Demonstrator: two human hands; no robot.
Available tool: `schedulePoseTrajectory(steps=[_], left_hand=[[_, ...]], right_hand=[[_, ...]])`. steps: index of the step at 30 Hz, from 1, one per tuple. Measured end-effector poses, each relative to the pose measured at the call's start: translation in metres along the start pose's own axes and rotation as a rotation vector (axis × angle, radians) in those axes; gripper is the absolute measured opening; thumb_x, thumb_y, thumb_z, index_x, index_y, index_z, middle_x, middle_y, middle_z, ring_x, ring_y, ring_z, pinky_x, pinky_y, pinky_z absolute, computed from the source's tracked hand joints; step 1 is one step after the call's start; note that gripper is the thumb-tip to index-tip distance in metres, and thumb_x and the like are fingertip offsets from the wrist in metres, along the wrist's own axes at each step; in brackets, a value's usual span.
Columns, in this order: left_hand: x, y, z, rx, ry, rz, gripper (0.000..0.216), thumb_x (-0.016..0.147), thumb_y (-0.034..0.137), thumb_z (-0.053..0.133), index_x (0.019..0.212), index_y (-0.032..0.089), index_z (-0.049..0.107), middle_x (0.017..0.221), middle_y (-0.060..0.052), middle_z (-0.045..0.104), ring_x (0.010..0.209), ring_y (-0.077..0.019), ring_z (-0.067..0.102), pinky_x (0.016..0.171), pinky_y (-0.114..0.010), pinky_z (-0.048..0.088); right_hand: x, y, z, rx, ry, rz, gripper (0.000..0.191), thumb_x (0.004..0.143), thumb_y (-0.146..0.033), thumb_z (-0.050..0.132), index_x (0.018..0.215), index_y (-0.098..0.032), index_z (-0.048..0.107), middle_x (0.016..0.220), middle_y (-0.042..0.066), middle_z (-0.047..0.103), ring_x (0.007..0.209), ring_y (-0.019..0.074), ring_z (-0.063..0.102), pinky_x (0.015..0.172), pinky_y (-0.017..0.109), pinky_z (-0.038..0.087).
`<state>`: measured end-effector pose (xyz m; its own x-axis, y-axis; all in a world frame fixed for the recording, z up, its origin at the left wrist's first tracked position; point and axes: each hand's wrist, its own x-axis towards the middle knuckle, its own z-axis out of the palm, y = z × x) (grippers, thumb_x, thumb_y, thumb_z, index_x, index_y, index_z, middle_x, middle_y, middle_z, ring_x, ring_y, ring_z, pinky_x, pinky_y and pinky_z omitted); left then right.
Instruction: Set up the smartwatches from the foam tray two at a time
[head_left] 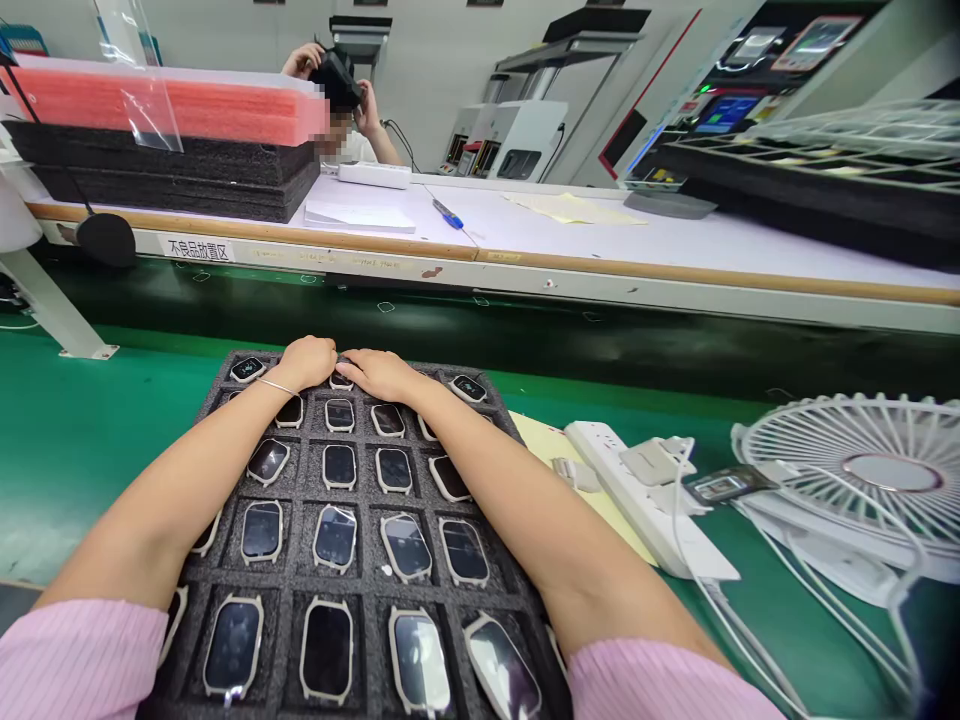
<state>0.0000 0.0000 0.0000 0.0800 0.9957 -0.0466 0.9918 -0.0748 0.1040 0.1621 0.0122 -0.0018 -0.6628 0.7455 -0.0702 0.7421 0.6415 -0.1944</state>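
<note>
A dark grey foam tray lies in front of me, its square pockets holding rows of smartwatch bodies without straps. My left hand rests at the tray's far edge, fingers curled down and their tips hidden. Close beside it, my right hand reaches in from the right with its fingers bent over the far edge and the thumb pointing left. Just below both hands, a smartwatch sits in the far row, partly covered. Whether either hand grips it cannot be seen. A nearer smartwatch lies face up in its pocket.
Right of the tray are a white power strip with plugged-in adapters, cables and a white fan. A raised shelf behind carries stacked pink foam, black foam, papers and a blue pen-like tool. Another person stands beyond.
</note>
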Motion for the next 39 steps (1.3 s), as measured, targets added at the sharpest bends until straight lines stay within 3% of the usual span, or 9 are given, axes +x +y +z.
schedulePoseTrajectory(steps=[7,12,17,20,22,25,27,33,39], left_hand=[[-0.009,0.001,-0.001,0.028,0.048,0.018,0.048,0.107,0.037,0.029,0.119,0.014,0.069,0.115,-0.016,0.074,0.113,-0.0263,0.070,0.098,-0.038,0.052],[-0.006,0.003,-0.004,0.062,-0.003,0.048,0.043,0.103,0.049,0.049,0.116,0.013,0.068,0.116,-0.012,0.072,0.110,-0.0231,0.069,0.103,-0.049,0.052],[-0.012,0.001,-0.029,0.089,-0.079,0.103,0.043,0.105,0.044,0.042,0.125,0.017,0.068,0.123,-0.012,0.073,0.115,-0.0266,0.068,0.099,-0.038,0.051],[-0.035,-0.011,-0.047,0.142,-0.015,0.103,0.047,0.104,0.044,0.039,0.140,0.021,0.058,0.137,-0.011,0.066,0.126,-0.0272,0.062,0.102,-0.034,0.048],[-0.053,-0.023,-0.053,0.202,0.056,0.038,0.046,0.104,0.041,0.038,0.135,0.016,0.060,0.134,-0.015,0.065,0.126,-0.0298,0.060,0.104,-0.037,0.046],[-0.076,-0.041,-0.047,0.285,0.111,-0.136,0.040,0.100,0.029,0.038,0.112,0.004,0.067,0.114,-0.025,0.067,0.115,-0.0386,0.063,0.097,-0.046,0.049],[-0.084,-0.050,-0.036,0.299,0.096,-0.213,0.039,0.099,0.027,0.037,0.110,0.002,0.065,0.105,-0.025,0.067,0.106,-0.0390,0.066,0.091,-0.046,0.051],[-0.084,-0.058,-0.016,0.285,0.115,-0.338,0.047,0.101,0.040,0.038,0.112,0.001,0.063,0.110,-0.024,0.061,0.100,-0.0354,0.068,0.091,-0.041,0.053],[-0.086,-0.058,-0.017,0.280,0.108,-0.357,0.043,0.102,0.043,0.038,0.111,0.007,0.061,0.112,-0.019,0.061,0.106,-0.0358,0.067,0.085,-0.041,0.054]], right_hand=[[-0.003,-0.003,-0.002,-0.030,0.026,-0.002,0.047,0.112,-0.046,0.033,0.142,-0.017,0.056,0.137,0.014,0.064,0.128,0.0307,0.059,0.102,0.043,0.046],[-0.004,-0.007,-0.002,-0.049,0.054,0.010,0.047,0.112,-0.045,0.033,0.140,-0.017,0.057,0.135,0.014,0.065,0.126,0.0301,0.061,0.101,0.042,0.046],[-0.004,-0.008,0.000,-0.061,0.064,0.011,0.048,0.111,-0.043,0.031,0.136,-0.014,0.060,0.133,0.016,0.066,0.122,0.0318,0.062,0.099,0.044,0.045],[-0.002,-0.006,-0.006,-0.064,0.049,-0.009,0.049,0.111,-0.044,0.033,0.136,-0.014,0.061,0.131,0.018,0.066,0.119,0.0339,0.063,0.095,0.045,0.046],[-0.001,-0.006,-0.014,-0.066,0.052,-0.035,0.049,0.109,-0.045,0.040,0.139,-0.013,0.059,0.130,0.021,0.066,0.118,0.0361,0.063,0.093,0.046,0.046],[0.000,-0.012,-0.023,-0.061,0.111,-0.120,0.046,0.108,-0.040,0.048,0.146,-0.015,0.054,0.135,0.021,0.061,0.125,0.0355,0.058,0.102,0.048,0.040],[0.000,-0.019,-0.021,-0.038,0.139,-0.190,0.038,0.108,-0.037,0.049,0.141,-0.018,0.058,0.134,0.017,0.060,0.127,0.0319,0.056,0.106,0.047,0.037],[0.000,-0.031,0.003,0.082,0.161,-0.195,0.036,0.108,-0.038,0.050,0.134,-0.013,0.056,0.131,0.017,0.057,0.121,0.0300,0.058,0.100,0.045,0.043],[0.001,-0.042,0.004,-0.059,0.181,-0.208,0.035,0.108,-0.040,0.050,0.127,-0.014,0.062,0.134,0.015,0.060,0.116,0.0323,0.060,0.106,0.055,0.039]])
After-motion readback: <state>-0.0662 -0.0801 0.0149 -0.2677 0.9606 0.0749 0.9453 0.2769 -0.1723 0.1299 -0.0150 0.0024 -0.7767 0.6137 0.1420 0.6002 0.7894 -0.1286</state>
